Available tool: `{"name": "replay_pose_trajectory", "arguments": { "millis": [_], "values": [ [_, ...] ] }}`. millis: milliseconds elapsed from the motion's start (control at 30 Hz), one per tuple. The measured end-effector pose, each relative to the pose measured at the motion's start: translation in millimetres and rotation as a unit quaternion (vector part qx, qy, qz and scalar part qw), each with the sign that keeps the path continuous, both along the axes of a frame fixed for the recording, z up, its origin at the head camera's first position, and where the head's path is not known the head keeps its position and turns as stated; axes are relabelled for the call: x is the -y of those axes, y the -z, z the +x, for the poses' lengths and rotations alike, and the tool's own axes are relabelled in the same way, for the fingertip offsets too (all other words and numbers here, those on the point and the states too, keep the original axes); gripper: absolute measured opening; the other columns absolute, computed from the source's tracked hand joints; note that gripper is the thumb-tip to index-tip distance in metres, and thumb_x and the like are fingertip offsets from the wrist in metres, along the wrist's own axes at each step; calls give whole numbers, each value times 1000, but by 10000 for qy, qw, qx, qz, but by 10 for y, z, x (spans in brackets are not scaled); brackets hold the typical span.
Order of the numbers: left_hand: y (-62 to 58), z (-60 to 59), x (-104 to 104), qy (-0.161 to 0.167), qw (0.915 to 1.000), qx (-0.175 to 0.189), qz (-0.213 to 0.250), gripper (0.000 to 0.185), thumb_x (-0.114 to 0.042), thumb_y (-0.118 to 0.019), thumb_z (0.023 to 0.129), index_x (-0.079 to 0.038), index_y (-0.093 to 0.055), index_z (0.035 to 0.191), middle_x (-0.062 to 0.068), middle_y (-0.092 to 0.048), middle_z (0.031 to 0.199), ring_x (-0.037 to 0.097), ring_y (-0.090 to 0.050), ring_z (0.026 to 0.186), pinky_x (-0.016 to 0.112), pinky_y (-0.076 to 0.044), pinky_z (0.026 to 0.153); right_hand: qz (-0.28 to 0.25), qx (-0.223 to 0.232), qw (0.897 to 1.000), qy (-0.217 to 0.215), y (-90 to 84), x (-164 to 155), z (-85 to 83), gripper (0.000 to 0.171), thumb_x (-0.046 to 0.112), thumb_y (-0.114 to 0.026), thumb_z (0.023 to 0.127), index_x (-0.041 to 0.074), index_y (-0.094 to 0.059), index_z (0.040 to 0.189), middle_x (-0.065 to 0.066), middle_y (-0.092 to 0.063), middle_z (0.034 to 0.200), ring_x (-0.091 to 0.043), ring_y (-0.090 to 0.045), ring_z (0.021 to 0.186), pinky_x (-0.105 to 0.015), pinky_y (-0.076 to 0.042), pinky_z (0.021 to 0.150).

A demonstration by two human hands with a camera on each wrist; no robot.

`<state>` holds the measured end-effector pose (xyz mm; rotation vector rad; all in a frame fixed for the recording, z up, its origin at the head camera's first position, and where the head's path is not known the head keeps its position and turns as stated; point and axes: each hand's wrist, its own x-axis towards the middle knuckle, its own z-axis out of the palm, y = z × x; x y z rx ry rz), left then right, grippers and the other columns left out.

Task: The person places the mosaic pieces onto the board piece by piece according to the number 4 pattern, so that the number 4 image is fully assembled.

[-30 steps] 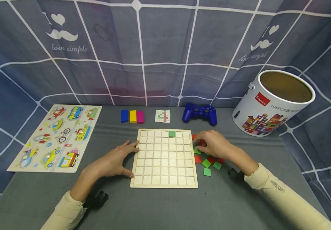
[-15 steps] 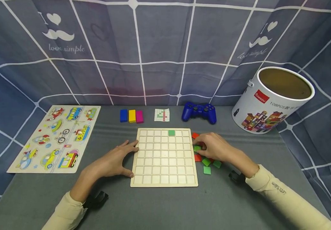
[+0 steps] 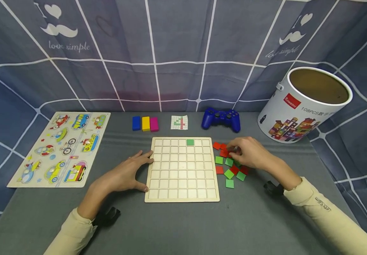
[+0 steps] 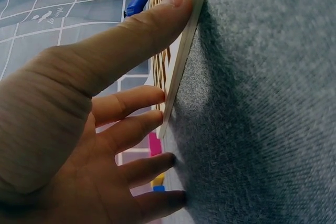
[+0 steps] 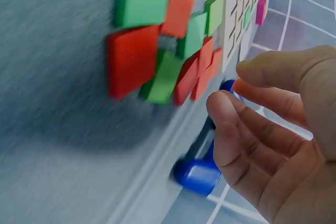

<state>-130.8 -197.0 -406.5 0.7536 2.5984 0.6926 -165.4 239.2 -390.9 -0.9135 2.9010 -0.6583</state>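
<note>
Left hand lies flat with fingers spread, thumb and fingertips against the left edge of the wooden grid board, bracing it. Right hand hovers over the pile of red and green tiles just right of the board, fingers loosely curved, holding nothing visible. Judgement: pinch a single tile by its edges and keep the board braced. One green tile sits in the far row.

L hand lay flat, fingers spread & straight, thumb out, forearm angled in from lower left. R hand hovered palm-down, fingers loosely curled, nothing gripped, wrist raised.
</note>
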Motion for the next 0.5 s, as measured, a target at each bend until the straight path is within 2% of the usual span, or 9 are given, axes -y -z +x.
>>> {"name": "replay_pose_trajectory", "arguments": {
  "millis": [100,267,500],
  "values": [
    [-9,-2,-1,3,10000,7,-16,91,-31,-96,65,-4,-54,141,10,-30,162,43,-17,148,68,-19,112,199,93,9997,113,-10,-104,21,20,8,-78,84,7,-77,103,-2,-73,94,-13,-63,73,-31,-51,60],
    [-9,3,6,31,10000,0,-22,91,-31,-95,65,-4,-54,141,10,-29,162,44,-17,148,68,-19,112,410,195,9985,309,2,-191,65,20,12,-81,82,7,-76,102,2,-67,82,-10,-57,66,-29,-47,57],
    [-5,4,11,50,10000,-40,15,91,-33,-95,65,-4,-54,141,10,-29,162,44,-17,148,69,-20,111,319,249,9991,84,59,-66,112,16,18,-83,81,11,-76,94,4,-67,82,-4,-53,62,-27,-46,55]
  ]
}}
